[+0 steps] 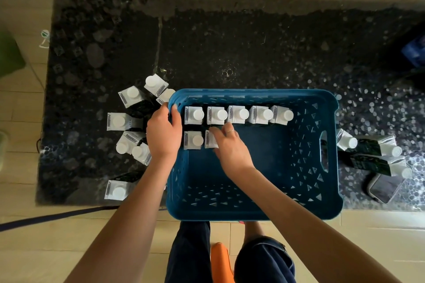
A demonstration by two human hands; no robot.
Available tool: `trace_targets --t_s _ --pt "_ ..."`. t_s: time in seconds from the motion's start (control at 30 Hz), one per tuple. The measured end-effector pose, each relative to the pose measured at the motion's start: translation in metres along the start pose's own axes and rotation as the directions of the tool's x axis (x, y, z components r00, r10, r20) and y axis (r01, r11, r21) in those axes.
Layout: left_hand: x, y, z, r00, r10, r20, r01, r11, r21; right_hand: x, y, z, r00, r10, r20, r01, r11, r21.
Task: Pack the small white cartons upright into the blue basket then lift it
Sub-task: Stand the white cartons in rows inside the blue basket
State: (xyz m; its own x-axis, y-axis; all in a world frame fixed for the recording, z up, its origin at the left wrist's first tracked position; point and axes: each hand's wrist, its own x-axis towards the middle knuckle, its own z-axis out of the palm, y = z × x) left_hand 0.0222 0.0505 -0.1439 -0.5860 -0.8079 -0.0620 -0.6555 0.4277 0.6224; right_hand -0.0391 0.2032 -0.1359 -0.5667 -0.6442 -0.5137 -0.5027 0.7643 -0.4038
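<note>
1. Nearest me: my legs in dark trousers, cut off at the bottom edge, w/ something orange between them. Can't make out what it is.
2. Both forearms reach up from the bottom edge toward the blue basket, which sits on the dark speckled table, its near rim hanging just past the table's front edge.
3. Right hand is inside the basket, fingers curled over the top of a white carton, 2nd in the near row. The hand hides most of that carton, cap incl.; only its left edge shows.
4. Just left of it, one more upright carton, white cap up.
5. Left hand grips the basket's left rim, thumb inside, fingers wrapped over the outer side & partly hidden.
6. Behind those, a far row of five cartons stands upright along the basket's far wall, side by side.
7. Left of the basket, loose cartons are scattered on the table, abt seven or eight; one behind the far-left corner is half hidden.
8. Right of the basket: more cartons bunched together, count unclear, and a phone-like slab near the table's front edge.
9. Far right, a blue thing is cut off by the frame, too blurred to identify.
</note>
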Motion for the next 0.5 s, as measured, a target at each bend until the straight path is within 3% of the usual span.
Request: trace_targets --t_s 0.27,0.5 --pt "0.000 -0.001 0.001 1.000 -0.002 -0.003 0.002 1.000 0.020 -0.009 0.007 -0.010 0.997 -0.054 -0.048 0.055 0.998 0.006" --pt "0.000 0.002 0.000 1.000 0.012 -0.005 -0.012 0.997 0.075 -0.033 0.039 -0.045 0.925 -0.022 -0.380 0.102 0.976 0.192"
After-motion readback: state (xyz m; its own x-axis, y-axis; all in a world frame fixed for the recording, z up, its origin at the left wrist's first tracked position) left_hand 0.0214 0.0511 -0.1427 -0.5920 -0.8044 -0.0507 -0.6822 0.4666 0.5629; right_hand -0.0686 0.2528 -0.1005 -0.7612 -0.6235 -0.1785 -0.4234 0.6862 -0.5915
